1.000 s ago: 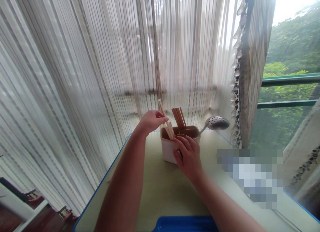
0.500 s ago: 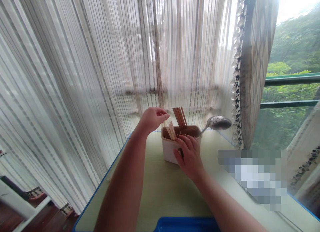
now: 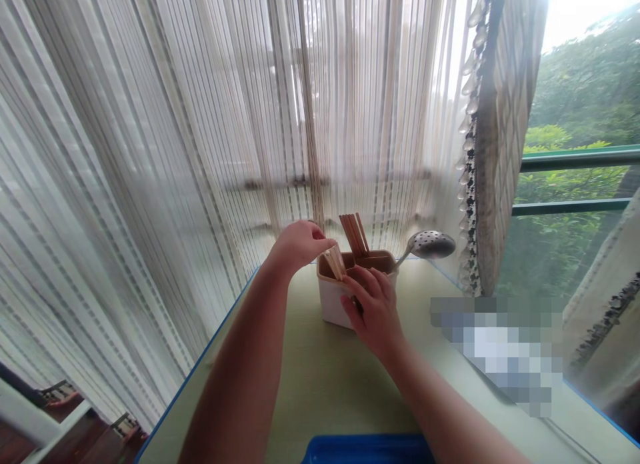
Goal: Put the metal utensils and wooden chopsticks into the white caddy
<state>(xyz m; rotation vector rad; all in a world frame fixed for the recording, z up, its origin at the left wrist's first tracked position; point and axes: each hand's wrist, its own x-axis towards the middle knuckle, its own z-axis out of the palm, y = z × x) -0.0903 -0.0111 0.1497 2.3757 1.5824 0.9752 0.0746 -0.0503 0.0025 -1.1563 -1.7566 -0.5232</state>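
A white utensil holder point(image 3: 333, 304) with a brown rim stands on the table. A bundle of pale sticks, seemingly disposable chopsticks point(image 3: 335, 263), leans up out of its left part. My left hand point(image 3: 303, 244) reaches over from the left, thumb and fingers pinched at the top of these pale sticks. My right hand point(image 3: 373, 304) lies over the holder's front, its fingers bent over the rim beside the base of the pale sticks. Brown chopsticks point(image 3: 354, 234) stand at the back of the holder. A metal slotted spoon point(image 3: 433, 244) sticks out on the right.
The pale table point(image 3: 310, 384) has a blue edge. At its near side is a blue object point(image 3: 370, 449), partly out of view. A blurred-out item point(image 3: 500, 351) lies on the right. Sheer striped curtains point(image 3: 200, 117) hang behind the table, and a window point(image 3: 580, 251) is on the right.
My left hand has come down slightly onto the tops of the pale sticks, which now tilt more to the left. My right hand stays at the holder's front. The view has shifted slightly.
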